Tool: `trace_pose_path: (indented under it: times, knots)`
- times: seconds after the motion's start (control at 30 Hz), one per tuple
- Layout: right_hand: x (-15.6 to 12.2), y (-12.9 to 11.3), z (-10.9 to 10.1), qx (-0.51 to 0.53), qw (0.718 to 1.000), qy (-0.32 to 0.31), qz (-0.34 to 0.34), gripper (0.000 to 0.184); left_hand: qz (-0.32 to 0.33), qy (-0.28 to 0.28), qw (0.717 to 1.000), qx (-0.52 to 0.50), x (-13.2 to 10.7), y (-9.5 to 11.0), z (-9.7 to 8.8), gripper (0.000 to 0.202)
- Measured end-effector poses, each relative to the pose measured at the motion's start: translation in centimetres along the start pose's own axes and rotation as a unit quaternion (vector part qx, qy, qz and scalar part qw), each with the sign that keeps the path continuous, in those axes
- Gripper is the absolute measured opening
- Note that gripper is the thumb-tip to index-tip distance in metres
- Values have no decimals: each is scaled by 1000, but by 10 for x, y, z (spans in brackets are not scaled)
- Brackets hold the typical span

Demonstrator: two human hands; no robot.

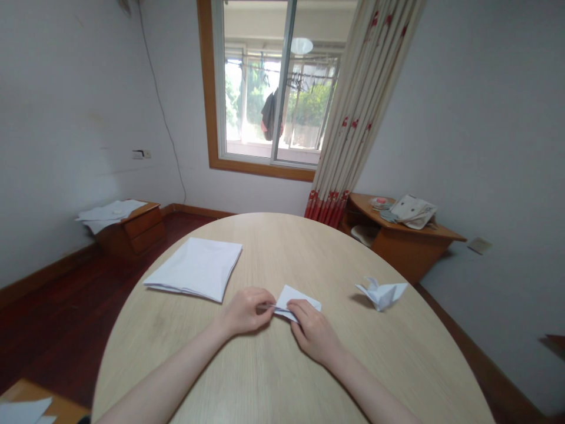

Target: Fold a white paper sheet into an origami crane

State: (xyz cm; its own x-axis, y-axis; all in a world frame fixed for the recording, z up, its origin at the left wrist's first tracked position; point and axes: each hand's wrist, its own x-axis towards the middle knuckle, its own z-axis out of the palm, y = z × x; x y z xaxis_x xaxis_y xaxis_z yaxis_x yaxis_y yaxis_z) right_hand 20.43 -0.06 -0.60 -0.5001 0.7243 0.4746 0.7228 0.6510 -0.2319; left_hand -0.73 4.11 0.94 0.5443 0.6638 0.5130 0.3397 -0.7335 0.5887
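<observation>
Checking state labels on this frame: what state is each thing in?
left hand: closed, pinching the small paper's left corner
right hand: closed on the small paper's near edge
small paper: partly folded, held low
paper stack: unfolded, lying flat
paper figure: folded up, untouched, off to the right
curtain: gathered to one side
cabinet drawers: shut

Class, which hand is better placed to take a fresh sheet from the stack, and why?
Probably the left hand: it lies nearer the stack, on its side; the right hand rests farther off, on the folded paper.
</observation>
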Motion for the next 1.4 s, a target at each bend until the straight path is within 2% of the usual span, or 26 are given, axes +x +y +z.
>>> trace_pose_path:
  times: [0.1,0.23,0.33,0.4,0.47,0.6,0.83,0.97,1.1,1.27,1.4]
  knots:
    - [0,3,1,10,1000,19,2,32,-29,32,998,-43,0,-1,-2,27]
    - [1,5,1,21,998,56,10,31,-63,104,988,-92,1,-8,-4,47]
    - [1,7,1,25,996,88,12,29,-91,146,979,-107,2,-15,-4,41]
    - [1,9,2,28,994,106,10,28,-110,162,975,-108,3,-19,-3,31]
    - [1,10,2,31,993,118,7,27,-121,170,973,-101,4,-23,-1,30]
    - [1,10,2,40,991,129,3,28,-106,155,979,-81,5,-22,2,26]
    - [1,4,-2,60,989,132,-33,30,-5,48,998,32,6,-13,5,13]
    - [1,1,-4,86,987,124,-49,34,-18,23,1000,9,6,-13,5,16]
    - [1,-3,-8,124,983,125,-54,34,-30,27,998,-44,7,-9,6,17]
    - [2,-5,-13,149,978,143,-32,34,-68,41,989,-125,5,0,9,19]
    - [2,-1,-15,135,977,162,-3,33,-97,48,984,-141,4,7,10,26]
